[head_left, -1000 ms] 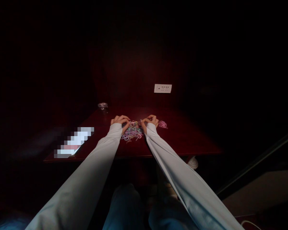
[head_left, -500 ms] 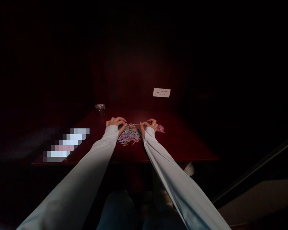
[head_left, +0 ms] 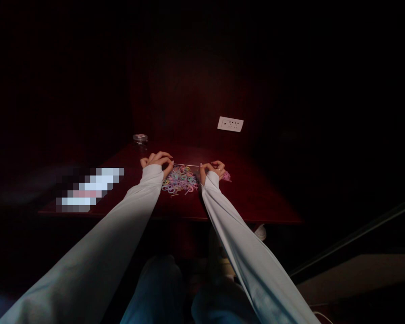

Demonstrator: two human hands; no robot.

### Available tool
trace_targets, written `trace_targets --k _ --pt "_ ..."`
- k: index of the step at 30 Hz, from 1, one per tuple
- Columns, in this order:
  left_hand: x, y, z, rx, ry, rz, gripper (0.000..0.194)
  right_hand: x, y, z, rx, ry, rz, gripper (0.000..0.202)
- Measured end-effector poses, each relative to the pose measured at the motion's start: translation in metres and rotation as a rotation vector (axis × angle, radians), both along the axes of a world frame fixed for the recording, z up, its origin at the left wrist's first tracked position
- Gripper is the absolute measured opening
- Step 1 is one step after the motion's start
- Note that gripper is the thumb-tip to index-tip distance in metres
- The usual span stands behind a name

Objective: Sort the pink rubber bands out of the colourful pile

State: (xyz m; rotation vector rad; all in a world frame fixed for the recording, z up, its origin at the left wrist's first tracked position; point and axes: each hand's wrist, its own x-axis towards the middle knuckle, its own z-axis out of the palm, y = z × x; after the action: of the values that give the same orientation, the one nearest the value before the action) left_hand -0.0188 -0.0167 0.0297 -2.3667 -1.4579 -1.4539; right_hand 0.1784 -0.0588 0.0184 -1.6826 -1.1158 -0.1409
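A thin pale elastic hair tie (head_left: pixel 186 165) is stretched into a taut line above the table, between my two hands. My left hand (head_left: pixel 158 161) pinches its left end between thumb and forefinger, the other fingers loosely curled. At the other end, my right hand (head_left: pixel 212 168) grips it in a pinch and wears a ring. Below and between the hands lies a loose pile of small pastel hair ties (head_left: pixel 181 181), in pink, purple, green, yellow and blue. A bunch of pink ones (head_left: pixel 227 176) sits just right of my right hand, partly hidden by it.
The dark red table (head_left: pixel 256 198) stands against a wall with a white socket panel (head_left: pixel 230 124). A clear lidded jar (head_left: pixel 140 138) is at the back left. A pixelated bright rectangle (head_left: pixel 91 189) lies at the left edge. Something white (head_left: pixel 261 232) shows below the front edge.
My hands have moved farther apart, and the hair tie between them is stretched longer. The whole view has shifted slightly, with the table sitting higher in the picture.
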Motion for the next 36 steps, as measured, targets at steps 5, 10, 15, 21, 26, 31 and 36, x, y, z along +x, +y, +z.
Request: trace_targets --k 5,10,15,21,26,31,36 --pt "-0.001 -0.005 0.003 0.003 -0.013 0.019 0.019 0.0 0.001 0.001 0.024 0.048 0.014 0.021" --pt "0.0 -0.007 0.005 0.003 -0.027 0.041 0.02 -0.001 -0.003 0.003 0.015 0.025 0.014 0.022" --pt "0.008 -0.008 0.005 -0.014 0.003 -0.044 0.02 -0.006 -0.003 0.001 -0.014 -0.088 0.143 0.024" --pt "0.013 -0.011 0.006 -0.043 0.059 -0.159 0.023 -0.01 -0.005 -0.001 -0.024 -0.169 0.22 0.024" --pt "0.012 -0.014 0.007 -0.077 0.069 -0.206 0.023 -0.009 -0.006 -0.002 -0.048 -0.205 0.265 0.025" --pt "0.015 -0.013 0.004 -0.103 0.082 -0.227 0.022 -0.008 0.001 -0.008 -0.043 -0.207 0.262 0.031" --pt "0.017 -0.006 -0.002 -0.088 0.069 -0.213 0.021 -0.009 0.003 -0.01 -0.038 -0.182 0.29 0.035"
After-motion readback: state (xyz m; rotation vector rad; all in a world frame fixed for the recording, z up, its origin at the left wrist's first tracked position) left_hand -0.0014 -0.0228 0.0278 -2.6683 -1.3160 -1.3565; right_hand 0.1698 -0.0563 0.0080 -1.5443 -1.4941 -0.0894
